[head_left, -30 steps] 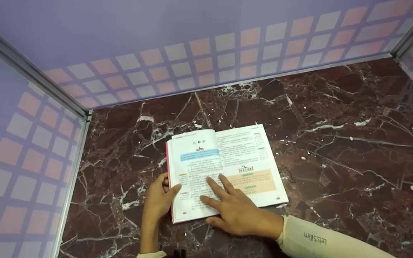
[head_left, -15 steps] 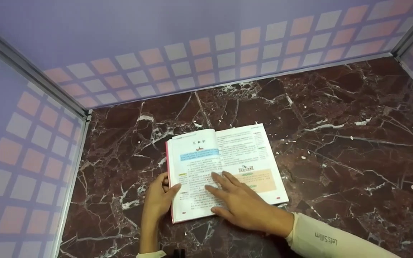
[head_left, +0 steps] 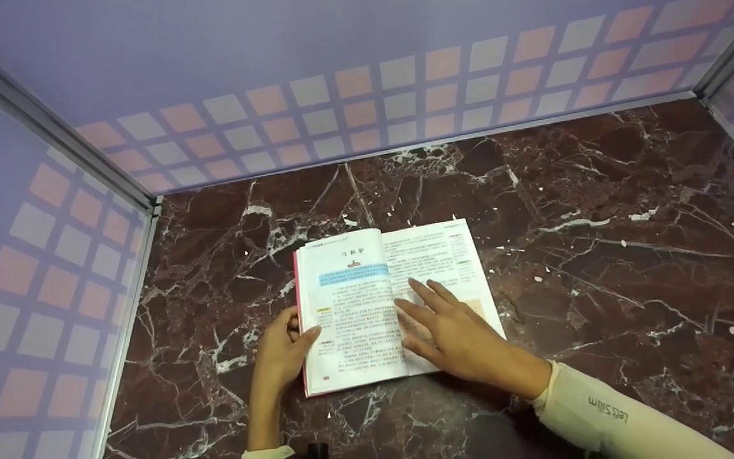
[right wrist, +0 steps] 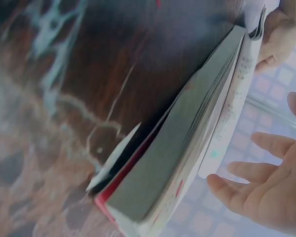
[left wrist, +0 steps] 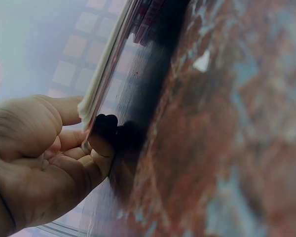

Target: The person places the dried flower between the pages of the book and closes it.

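Observation:
An open book (head_left: pixel 355 319) with printed text, a blue panel on its left page and a red cover edge lies on the marbled table. At its left edge my left hand (head_left: pixel 280 350) grips it, thumb on the page and fingers underneath; the left wrist view shows the same hand (left wrist: pixel 44 158) pinching the book's edge (left wrist: pixel 111 54). Over the right page is my right hand (head_left: pixel 462 338), fingers spread, hiding part of an orange panel. In the right wrist view, most of its fingers (right wrist: pixel 269 143) appear apart from the page; contact at the lowest fingertip is unclear.
Dark red marbled tabletop (head_left: pixel 596 280) surrounds the book, with small white scraps on it. Purple panels with pink and white squares form a back wall (head_left: pixel 341 76) and a left wall (head_left: pixel 42 287). A small black object (head_left: pixel 318 451) shows at the bottom edge.
My right hand has moved from the left page, across the fold, to the right page, shifting right and slightly up. The left hand and the book have stayed nearly in place.

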Demonstrator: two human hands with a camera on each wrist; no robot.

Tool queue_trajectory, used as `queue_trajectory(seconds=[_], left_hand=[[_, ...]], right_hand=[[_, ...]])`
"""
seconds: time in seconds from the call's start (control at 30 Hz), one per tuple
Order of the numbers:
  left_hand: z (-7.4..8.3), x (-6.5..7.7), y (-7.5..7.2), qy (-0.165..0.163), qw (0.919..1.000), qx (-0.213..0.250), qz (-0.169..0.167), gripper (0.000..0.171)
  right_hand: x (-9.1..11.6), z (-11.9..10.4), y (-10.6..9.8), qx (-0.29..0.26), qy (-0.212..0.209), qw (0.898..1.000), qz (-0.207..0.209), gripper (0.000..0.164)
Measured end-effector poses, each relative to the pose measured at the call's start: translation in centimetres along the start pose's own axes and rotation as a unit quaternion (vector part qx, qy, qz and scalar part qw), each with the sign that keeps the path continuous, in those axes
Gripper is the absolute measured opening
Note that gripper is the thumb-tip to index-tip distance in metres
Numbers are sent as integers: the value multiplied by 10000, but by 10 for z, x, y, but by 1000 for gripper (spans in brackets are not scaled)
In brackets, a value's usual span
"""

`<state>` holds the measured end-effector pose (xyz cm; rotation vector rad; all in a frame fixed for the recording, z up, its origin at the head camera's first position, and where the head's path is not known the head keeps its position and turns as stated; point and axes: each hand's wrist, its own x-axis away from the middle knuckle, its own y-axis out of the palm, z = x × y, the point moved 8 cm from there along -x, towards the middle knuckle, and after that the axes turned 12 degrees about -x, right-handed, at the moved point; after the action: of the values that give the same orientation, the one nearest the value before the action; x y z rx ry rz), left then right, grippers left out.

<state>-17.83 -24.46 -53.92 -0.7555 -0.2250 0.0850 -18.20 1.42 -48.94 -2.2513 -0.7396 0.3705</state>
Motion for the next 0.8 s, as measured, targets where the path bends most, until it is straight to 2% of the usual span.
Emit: queue_trajectory(seconds=[0.4,0.8], left_hand=[[-1,-1,0,-47,10000,-45,2,46],[-3,-1,1,-95,10000,6,8,47]], right_hand=[[4,20,-17,-73,299,9992,273,61],[9,36,-33,167,471,9977,466,60]])
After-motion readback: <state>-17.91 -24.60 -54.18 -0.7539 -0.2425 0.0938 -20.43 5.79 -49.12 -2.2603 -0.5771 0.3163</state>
